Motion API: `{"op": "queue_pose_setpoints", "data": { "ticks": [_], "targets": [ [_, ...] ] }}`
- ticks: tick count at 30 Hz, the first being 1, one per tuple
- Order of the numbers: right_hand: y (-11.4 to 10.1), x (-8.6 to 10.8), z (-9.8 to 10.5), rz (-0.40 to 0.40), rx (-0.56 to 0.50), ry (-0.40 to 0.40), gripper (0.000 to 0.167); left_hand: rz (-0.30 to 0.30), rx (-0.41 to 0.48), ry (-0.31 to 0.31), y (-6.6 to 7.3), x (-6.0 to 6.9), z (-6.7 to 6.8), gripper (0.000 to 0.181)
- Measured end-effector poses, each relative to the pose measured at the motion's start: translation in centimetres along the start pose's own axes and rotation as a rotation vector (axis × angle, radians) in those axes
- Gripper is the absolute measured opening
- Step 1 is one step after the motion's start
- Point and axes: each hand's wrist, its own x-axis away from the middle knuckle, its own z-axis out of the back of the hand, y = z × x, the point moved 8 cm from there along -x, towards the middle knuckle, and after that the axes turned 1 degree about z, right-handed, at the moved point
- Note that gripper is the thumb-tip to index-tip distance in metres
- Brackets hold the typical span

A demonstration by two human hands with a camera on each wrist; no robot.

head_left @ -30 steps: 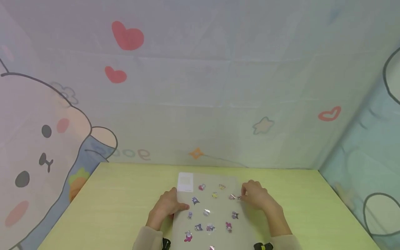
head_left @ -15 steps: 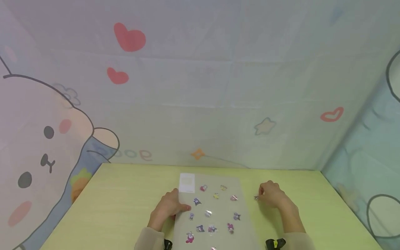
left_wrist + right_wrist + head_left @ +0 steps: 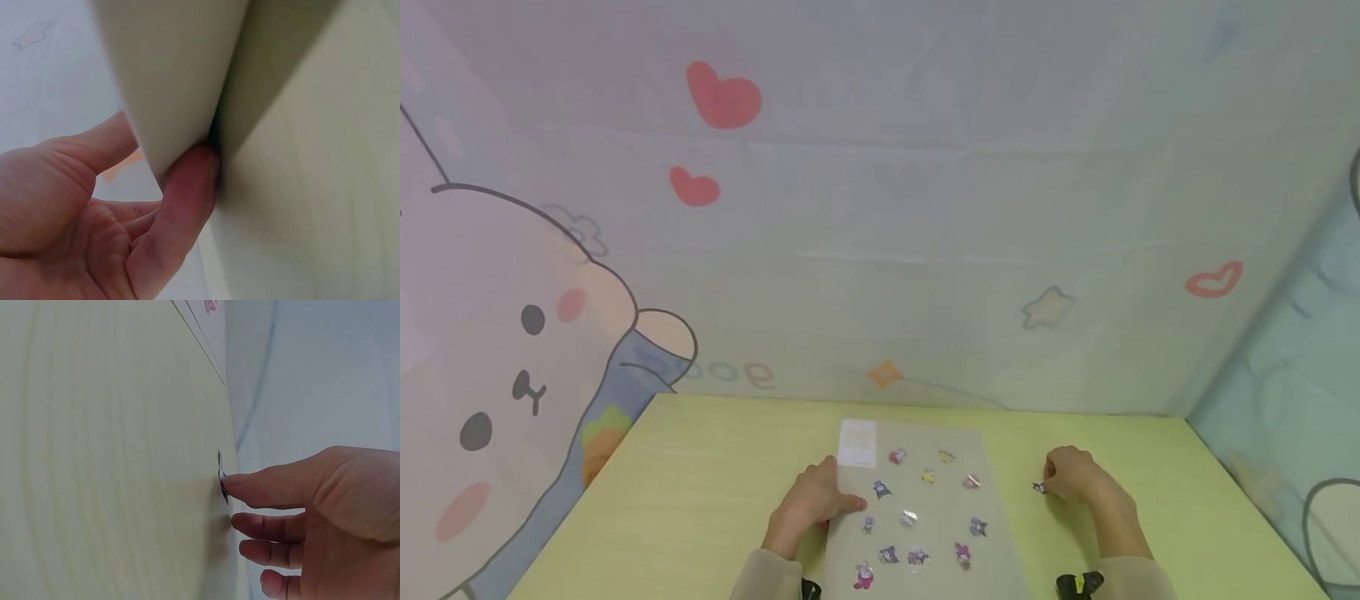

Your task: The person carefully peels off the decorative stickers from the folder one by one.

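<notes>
A pale flat board [image 3: 943, 504] dotted with several small cartoon stickers lies in the middle of the table in the head view. My left hand [image 3: 816, 500] grips its left edge, thumb on top and a finger underneath, as the left wrist view shows with the board's pale surface [image 3: 162, 75] close up. To the right of the board, my right hand [image 3: 1082, 482] pinches a small cartoon sticker [image 3: 1039, 487]. Seen thin and nearly edge-on in the right wrist view, the sticker [image 3: 222, 478] sits at the thumb tip, just over the tabletop.
A white rectangular label [image 3: 857, 442] is at the board's top left corner. The light yellow table [image 3: 722, 467] extends to both sides. Behind it hangs a cloth backdrop [image 3: 865, 208] printed with hearts and a cartoon animal.
My right hand has moved right, off the board and over the table, carrying the sticker. My left hand keeps its grip on the board. The head view has shifted slightly.
</notes>
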Motion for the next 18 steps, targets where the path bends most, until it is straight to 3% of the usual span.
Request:
{"op": "queue_pose_setpoints", "data": {
  "ticks": [8,13,18],
  "targets": [
    [0.9,-0.4,-0.2,-0.003,0.04,0.017,0.006,-0.001,0.001,0.003,0.2,0.0,-0.1,0.052],
    [1.4,-0.3,0.2,-0.055,0.072,0.023,0.007,-0.004,-0.008,0.01,0.3,0.0,0.0,0.053],
    [0.3,0.3,1.9,-0.047,0.095,0.073,0.022,-0.001,-0.005,0.007,0.2,0.1,0.1,0.053]
  ]
}}
